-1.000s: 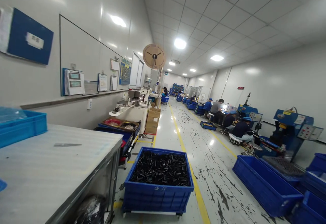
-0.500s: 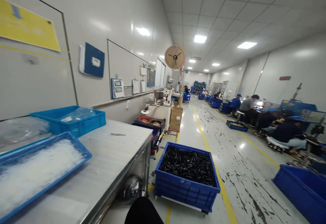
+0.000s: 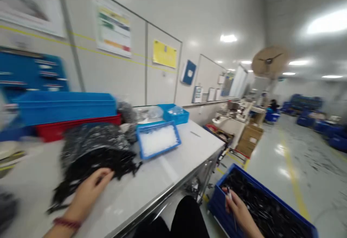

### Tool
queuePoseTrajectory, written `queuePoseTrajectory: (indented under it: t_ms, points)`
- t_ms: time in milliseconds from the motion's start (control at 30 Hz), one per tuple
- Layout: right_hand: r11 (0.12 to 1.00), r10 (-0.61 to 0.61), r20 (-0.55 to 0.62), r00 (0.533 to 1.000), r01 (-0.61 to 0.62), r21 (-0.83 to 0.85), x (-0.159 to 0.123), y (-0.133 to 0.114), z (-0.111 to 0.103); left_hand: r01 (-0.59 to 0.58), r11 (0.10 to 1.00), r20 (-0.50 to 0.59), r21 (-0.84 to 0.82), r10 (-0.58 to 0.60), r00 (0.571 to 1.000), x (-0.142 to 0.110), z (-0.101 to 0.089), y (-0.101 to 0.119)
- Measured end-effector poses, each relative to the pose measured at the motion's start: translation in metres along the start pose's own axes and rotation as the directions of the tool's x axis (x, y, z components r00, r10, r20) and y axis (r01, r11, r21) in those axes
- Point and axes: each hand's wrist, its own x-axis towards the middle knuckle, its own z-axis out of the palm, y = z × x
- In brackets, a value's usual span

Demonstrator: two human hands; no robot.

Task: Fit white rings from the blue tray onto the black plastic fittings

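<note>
Tangled black strands (image 3: 94,155) under left hand (image 3: 88,194), right hand (image 3: 238,211) in blue plastic crate (image 3: 217,212).

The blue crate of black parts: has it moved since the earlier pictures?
No, it seems not: the blue crate sits just left of the yellow floor line as before; the head camera turned, not the crate.

Factory workshop: steel workbench (image 3: 176,165), blue parts crate (image 3: 225,198), yellow-lined floor (image 3: 294,184).
</note>
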Motion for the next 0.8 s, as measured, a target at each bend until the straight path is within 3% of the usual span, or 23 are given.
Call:
queuePoseTrajectory:
  t_ms: [67,133,200,300,400,500,567,633,700,800]
  points:
    - [0.992,-0.120,0.146,0.982,0.115,0.047,0.032,-0.052,0.015,-0.032,0.996,-0.007,-0.083,0.032,0.999,0.003,-0.005,-0.007]
    - [0.961,-0.272,0.230,0.934,0.276,0.018,0.055,-0.105,0.034,-0.048,0.991,0.013,-0.123,0.050,0.999,0.004,-0.007,-0.004]
    - [0.901,-0.410,0.348,0.843,0.434,0.009,0.070,-0.149,0.059,-0.039,0.981,0.057,-0.188,0.051,0.997,0.000,-0.006,0.007]
    - [0.801,-0.529,0.557,0.641,0.593,0.078,0.080,-0.192,0.103,-0.055,0.949,0.141,-0.312,0.104,0.984,-0.016,-0.003,0.029]
    - [0.702,-0.595,0.651,0.472,0.699,0.135,0.082,-0.212,0.148,-0.044,0.886,0.228,-0.461,0.167,0.959,-0.032,0.005,0.041]
    - [0.628,-0.596,0.718,0.359,0.766,0.138,0.083,-0.220,0.178,-0.030,0.836,0.161,-0.548,0.140,0.977,-0.041,0.011,0.037]
    - [0.578,-0.550,0.763,0.339,0.814,0.054,0.086,-0.220,0.190,0.039,0.793,0.148,-0.609,0.065,0.987,-0.046,0.013,0.030]
    - [0.488,-0.522,0.780,0.345,0.871,-0.059,0.087,-0.219,0.196,0.151,0.712,0.211,-0.685,-0.004,0.978,-0.050,0.012,0.023]
    - [0.366,-0.552,0.767,0.326,0.922,-0.128,0.085,-0.215,0.201,0.279,0.567,0.295,-0.775,-0.065,0.953,-0.054,0.009,0.018]
    - [0.203,-0.653,0.722,0.230,0.971,-0.125,0.075,-0.209,0.208,0.425,0.295,0.406,-0.856,-0.127,0.905,-0.062,0.003,0.016]
